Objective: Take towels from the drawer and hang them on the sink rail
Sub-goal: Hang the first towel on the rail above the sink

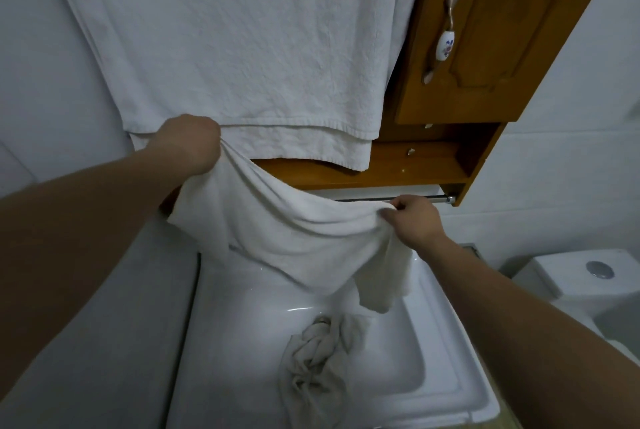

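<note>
Both hands, left hand (188, 143) and right hand (410, 221), had fingers bunched tight on the white towel (277, 231) sagging just in front of the rail (440, 199), so honestly one loose grip could've dumped it below the rail into the sink (433, 352).

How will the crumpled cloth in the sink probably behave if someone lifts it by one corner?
The crumpled cloth looks soft and twisted, so it would probably hang limp and unfold. It seems thin, so likely light. It lies near the sink drain; whether it is wet cannot be told.
</note>
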The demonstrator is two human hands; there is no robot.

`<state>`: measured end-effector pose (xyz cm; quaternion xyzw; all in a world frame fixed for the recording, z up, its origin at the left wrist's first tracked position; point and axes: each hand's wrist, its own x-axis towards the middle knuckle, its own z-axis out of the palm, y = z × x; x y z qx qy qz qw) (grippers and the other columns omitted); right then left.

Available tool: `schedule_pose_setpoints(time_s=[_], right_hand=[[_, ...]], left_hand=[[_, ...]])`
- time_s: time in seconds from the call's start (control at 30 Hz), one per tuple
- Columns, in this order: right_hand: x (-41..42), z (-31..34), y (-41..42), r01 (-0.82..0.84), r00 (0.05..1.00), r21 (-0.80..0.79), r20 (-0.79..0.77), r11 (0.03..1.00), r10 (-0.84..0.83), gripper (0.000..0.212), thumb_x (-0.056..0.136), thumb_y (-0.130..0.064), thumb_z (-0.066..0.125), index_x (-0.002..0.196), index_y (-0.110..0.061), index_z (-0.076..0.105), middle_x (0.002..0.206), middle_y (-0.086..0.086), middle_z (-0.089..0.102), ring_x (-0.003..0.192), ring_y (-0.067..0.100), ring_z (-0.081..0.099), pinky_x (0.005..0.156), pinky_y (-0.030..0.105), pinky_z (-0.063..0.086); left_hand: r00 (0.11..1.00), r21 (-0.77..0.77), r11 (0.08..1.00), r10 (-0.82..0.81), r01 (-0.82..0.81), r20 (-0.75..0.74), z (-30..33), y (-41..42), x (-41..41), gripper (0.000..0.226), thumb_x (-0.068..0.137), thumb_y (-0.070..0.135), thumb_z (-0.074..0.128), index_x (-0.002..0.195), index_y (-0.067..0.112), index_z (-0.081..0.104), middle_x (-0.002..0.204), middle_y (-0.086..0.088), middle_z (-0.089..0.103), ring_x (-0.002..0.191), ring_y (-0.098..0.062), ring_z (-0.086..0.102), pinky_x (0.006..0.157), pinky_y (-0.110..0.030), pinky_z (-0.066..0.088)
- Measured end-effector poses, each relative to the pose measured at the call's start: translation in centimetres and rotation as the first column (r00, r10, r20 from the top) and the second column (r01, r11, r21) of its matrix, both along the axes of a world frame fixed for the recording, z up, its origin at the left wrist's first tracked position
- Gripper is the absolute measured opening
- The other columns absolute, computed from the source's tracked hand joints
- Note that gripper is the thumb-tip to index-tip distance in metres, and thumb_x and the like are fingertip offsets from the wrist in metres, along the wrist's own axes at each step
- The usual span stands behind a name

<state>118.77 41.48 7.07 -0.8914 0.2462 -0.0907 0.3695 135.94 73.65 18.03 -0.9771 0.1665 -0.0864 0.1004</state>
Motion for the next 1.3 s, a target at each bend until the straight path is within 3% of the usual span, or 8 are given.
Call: schedule_pose_setpoints(time_s=[0.13,0.33,0.5,0.63,0.77,1.0,1.2,1.3], right_hand=[[0.8,1.5,2.0,-0.100,0.992,0.037,0.083,0.994,0.096,0.024,0.093,-0.032,0.064,0.085,-0.009,0.069,0.081,0.008,0.066,0.079,0.024,0.061,0.064,0.032,0.043],[2.2,4.5,5.2,-0.278,0.938,0.055,0.230,0.959,0.259,0.013,0.090,-0.031,0.068,0.083,-0.021,0.070,0.078,-0.007,0.066,0.076,0.010,0.061,0.063,0.027,0.044],[3.0,5.2,6.4,-0.339,0.897,0.069,0.325,0.938,0.300,0.010,0.087,-0.025,0.072,0.079,-0.020,0.073,0.077,-0.005,0.069,0.077,0.012,0.063,0.069,0.031,0.046],[2.6,5.0,5.8,-0.332,0.900,0.164,0.351,0.929,0.260,0.006,0.081,-0.025,0.077,0.080,-0.022,0.072,0.077,-0.003,0.066,0.073,0.007,0.058,0.066,0.026,0.045],[2.1,5.0,5.6,-0.319,0.916,0.274,0.337,0.907,0.220,0.015,0.080,-0.026,0.079,0.079,-0.013,0.070,0.074,0.001,0.061,0.068,0.006,0.053,0.062,0.023,0.041],[1.0,4.3,4.4,-0.323,0.941,0.504,0.258,0.801,0.217,0.015,0.087,-0.019,0.072,0.074,-0.016,0.068,0.076,-0.001,0.064,0.072,0.016,0.059,0.066,0.030,0.045],[0.7,3.6,3.8,-0.333,0.941,0.553,0.142,0.764,0.307,0.009,0.088,-0.011,0.069,0.080,-0.014,0.069,0.082,0.005,0.068,0.074,0.023,0.063,0.068,0.032,0.049],[0.4,2.9,3.2,-0.321,0.945,0.579,0.147,0.749,0.292,0.008,0.090,-0.004,0.065,0.084,-0.009,0.070,0.076,0.004,0.068,0.066,0.017,0.061,0.066,0.032,0.051]], left_hand=[[0.995,-0.094,0.991,-0.095,0.093,-0.018,0.1,-2.3,-1.5,0.030,0.097,0.013,0.044,0.116,0.012,0.066,0.116,-0.012,0.066,0.102,-0.031,0.061,0.083,-0.035,0.047],[0.901,-0.283,0.920,-0.346,0.271,-0.261,-0.7,-7.9,-6.7,0.043,0.102,0.031,0.043,0.143,0.021,0.046,0.144,-0.009,0.051,0.128,-0.029,0.048,0.105,-0.036,0.037],[0.806,-0.421,0.846,-0.482,0.327,-0.343,-1.8,-11.1,-8.9,0.026,0.097,0.033,0.047,0.117,0.025,0.061,0.111,-0.001,0.067,0.095,-0.020,0.062,0.086,-0.041,0.051],[0.777,-0.555,0.815,-0.453,0.163,-0.437,-1.9,-10.6,-8.0,0.030,0.094,0.039,0.057,0.085,0.012,0.065,0.077,-0.005,0.061,0.071,-0.021,0.055,0.064,-0.033,0.043],[0.783,-0.563,0.806,-0.465,0.182,-0.413,-2.0,-10.3,-7.8,0.028,0.096,0.042,0.054,0.079,0.023,0.066,0.075,0.000,0.061,0.066,-0.014,0.053,0.062,-0.029,0.041],[0.934,-0.424,0.887,-0.291,0.182,-0.208,-2.4,-8.4,-4.9,0.026,0.099,0.032,0.050,0.106,0.020,0.072,0.104,-0.004,0.069,0.092,-0.020,0.058,0.078,-0.031,0.043],[0.975,-0.308,0.939,-0.194,0.152,-0.110,-3.3,-7.4,-4.0,0.026,0.101,0.029,0.046,0.105,0.016,0.068,0.100,-0.005,0.066,0.083,-0.018,0.052,0.071,-0.030,0.037],[0.984,-0.328,0.943,-0.104,0.051,-0.147,-2.8,-5.9,-2.8,0.028,0.100,0.027,0.047,0.108,0.014,0.071,0.108,-0.009,0.068,0.093,-0.026,0.058,0.076,-0.033,0.042]])
